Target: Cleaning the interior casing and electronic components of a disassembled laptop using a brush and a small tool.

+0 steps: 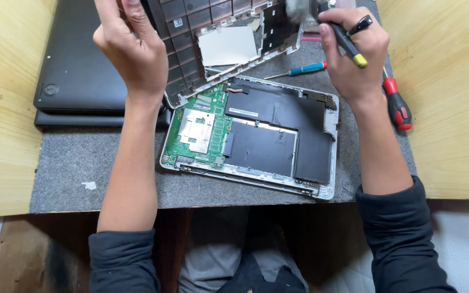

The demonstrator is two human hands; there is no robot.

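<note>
We hold the laptop's upper cover raised and tilted above the opened laptop base, which lies flat on the grey surface. Our left hand closes its grip on the cover's left edge. Our right hand pinches a black tool with a yellow tip and also touches the cover's right side. The cover is already off; the green board and the black battery are still in place inside. A blue screwdriver and a red screwdriver lie near, beside two closed black laptops.
</note>
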